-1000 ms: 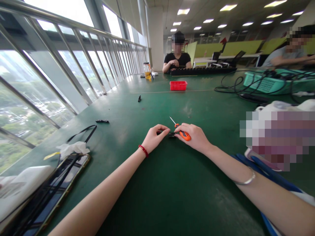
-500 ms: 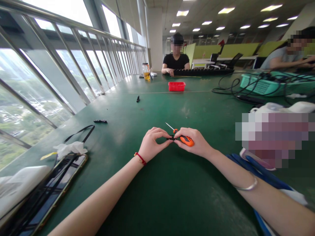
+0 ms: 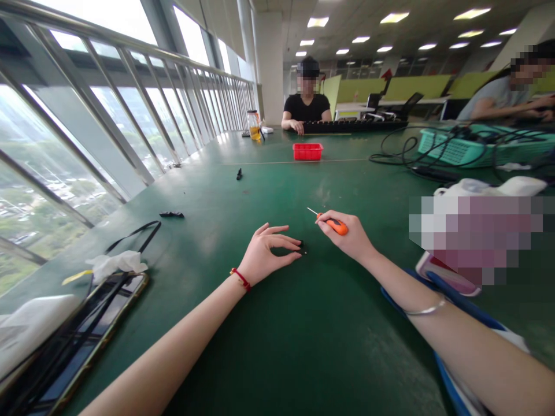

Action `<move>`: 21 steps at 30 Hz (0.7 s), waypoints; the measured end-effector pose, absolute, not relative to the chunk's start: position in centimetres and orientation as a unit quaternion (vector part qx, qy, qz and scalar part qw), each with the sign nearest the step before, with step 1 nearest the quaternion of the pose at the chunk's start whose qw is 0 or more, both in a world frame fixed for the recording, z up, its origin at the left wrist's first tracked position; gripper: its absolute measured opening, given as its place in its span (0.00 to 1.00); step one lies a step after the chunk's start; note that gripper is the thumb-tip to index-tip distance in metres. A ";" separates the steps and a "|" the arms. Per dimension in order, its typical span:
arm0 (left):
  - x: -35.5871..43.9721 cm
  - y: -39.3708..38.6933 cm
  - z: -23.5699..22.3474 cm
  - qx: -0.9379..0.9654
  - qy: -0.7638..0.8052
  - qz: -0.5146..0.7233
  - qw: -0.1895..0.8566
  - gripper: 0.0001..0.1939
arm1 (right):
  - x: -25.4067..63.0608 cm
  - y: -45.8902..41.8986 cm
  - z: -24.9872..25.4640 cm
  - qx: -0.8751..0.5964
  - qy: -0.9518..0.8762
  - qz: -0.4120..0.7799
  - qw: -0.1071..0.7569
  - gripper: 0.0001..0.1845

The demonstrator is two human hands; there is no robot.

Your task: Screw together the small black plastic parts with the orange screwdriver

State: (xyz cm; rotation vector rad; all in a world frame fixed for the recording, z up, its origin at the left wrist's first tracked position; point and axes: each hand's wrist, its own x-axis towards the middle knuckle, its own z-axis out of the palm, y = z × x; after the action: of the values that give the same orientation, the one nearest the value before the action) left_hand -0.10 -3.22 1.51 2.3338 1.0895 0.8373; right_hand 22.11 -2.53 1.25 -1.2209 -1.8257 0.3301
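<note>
My right hand (image 3: 349,236) is closed around a screwdriver (image 3: 337,226) with an orange and black handle. Its thin metal shaft points up and to the left, clear of my left hand. Between the thumb and fingertips of my left hand (image 3: 267,250) is a small black part (image 3: 302,248), held low over the green table (image 3: 260,323). The other fingers of that hand are stretched out. The part is too small and dark for me to tell its kind.
A red tray (image 3: 307,152) stands ahead, with small black pieces (image 3: 172,215) to the left. A phone (image 3: 102,335) lies at the near left. At right are a teal basket (image 3: 455,149) with cables and a blurred-out item. A person (image 3: 307,107) sits opposite, another at the far right.
My right hand has drawn away to the right and up with the screwdriver, leaving the black part. My left hand has stayed nearly in place, its upper fingers spreading.
</note>
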 end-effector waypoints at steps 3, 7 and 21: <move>-0.1 -3.3 1.6 0.847 0.380 0.284 0.239 0.06 | 22.1 -2.5 1.2 -0.496 -0.736 0.140 0.439 0.09; -0.1 -2.9 1.2 0.847 0.365 0.285 0.263 0.07 | 22.1 -2.4 1.0 -0.497 -0.738 0.142 0.434 0.09; -7.5 -4.1 3.1 0.770 0.495 0.354 0.190 0.11 | 21.8 -2.5 1.0 -0.495 -0.748 0.147 0.416 0.09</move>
State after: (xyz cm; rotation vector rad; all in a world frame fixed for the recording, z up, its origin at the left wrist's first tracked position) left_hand -7.53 -4.06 3.07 2.1656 1.3919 0.9940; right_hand 21.84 -2.46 1.02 -1.2432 -1.8789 0.3700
